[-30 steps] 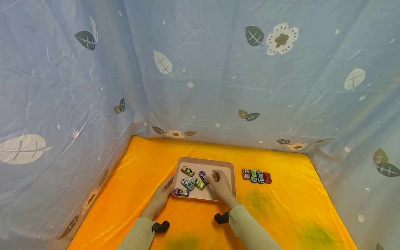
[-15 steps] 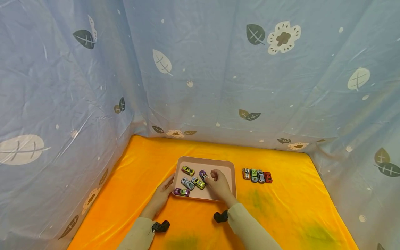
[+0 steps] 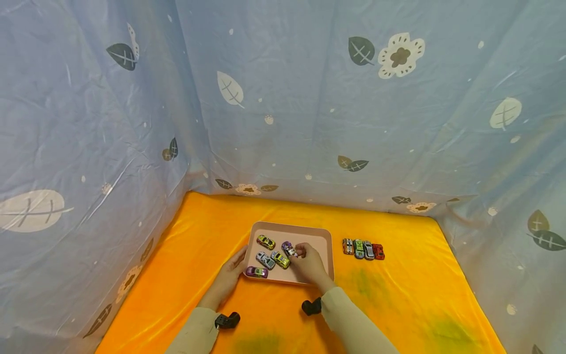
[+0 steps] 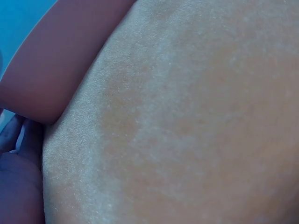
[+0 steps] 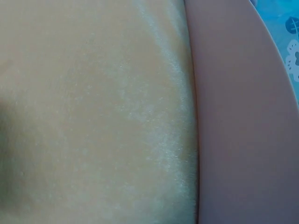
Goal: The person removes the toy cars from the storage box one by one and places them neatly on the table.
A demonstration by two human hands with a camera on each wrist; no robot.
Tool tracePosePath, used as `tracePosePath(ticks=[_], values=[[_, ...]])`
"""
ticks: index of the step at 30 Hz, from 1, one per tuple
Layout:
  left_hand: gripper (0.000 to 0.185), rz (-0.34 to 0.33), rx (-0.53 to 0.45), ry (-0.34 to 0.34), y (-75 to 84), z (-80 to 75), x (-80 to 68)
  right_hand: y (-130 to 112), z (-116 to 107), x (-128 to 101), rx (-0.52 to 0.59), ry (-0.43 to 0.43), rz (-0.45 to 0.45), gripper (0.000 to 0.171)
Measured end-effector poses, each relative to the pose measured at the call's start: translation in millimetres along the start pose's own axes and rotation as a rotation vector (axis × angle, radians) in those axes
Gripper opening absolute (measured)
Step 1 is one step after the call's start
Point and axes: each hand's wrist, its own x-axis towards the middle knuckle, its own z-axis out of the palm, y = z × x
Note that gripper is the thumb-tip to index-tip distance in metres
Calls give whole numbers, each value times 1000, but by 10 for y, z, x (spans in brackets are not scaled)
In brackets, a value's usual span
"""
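A pink tray (image 3: 325,238) lies on the orange cloth and holds several toy cars. My right hand (image 3: 300,251) is over the tray, its fingers curled and pinching the purple toy car (image 3: 288,249). Around it lie a yellow-green car (image 3: 266,242), a silver car (image 3: 265,260), a yellow car (image 3: 280,259) and a purple-green car (image 3: 256,271). My left hand (image 3: 237,264) rests against the tray's left edge with its fingers fairly straight. Both wrist views are blurred close-ups of cloth and the tray's pink side (image 5: 243,121).
A row of several toy cars (image 3: 363,249) stands side by side on the orange cloth (image 3: 398,295) right of the tray. Blue leaf-patterned fabric walls (image 3: 283,98) close in the back and both sides.
My right hand's fingers have closed on the purple car, which has shifted slightly to the right. The left hand and the tray have stayed put.
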Motion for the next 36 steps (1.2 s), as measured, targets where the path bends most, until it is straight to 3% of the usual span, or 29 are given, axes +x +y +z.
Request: tracePosePath(ticks=[9, 20, 25, 36], values=[[51, -1, 9, -6, -57, 26, 16, 14, -65, -10, -106, -14, -30, 43], [50, 2, 37, 20, -67, -2, 7, -41, -260, -17, -55, 14, -95, 32], [50, 3, 43, 29, -66, -5, 10, -70, -465, -29, 5, 51, -106, 33], [50, 7, 37, 30, -51, 19, 6, 65, -1047, -157, -60, 173, -71, 41]])
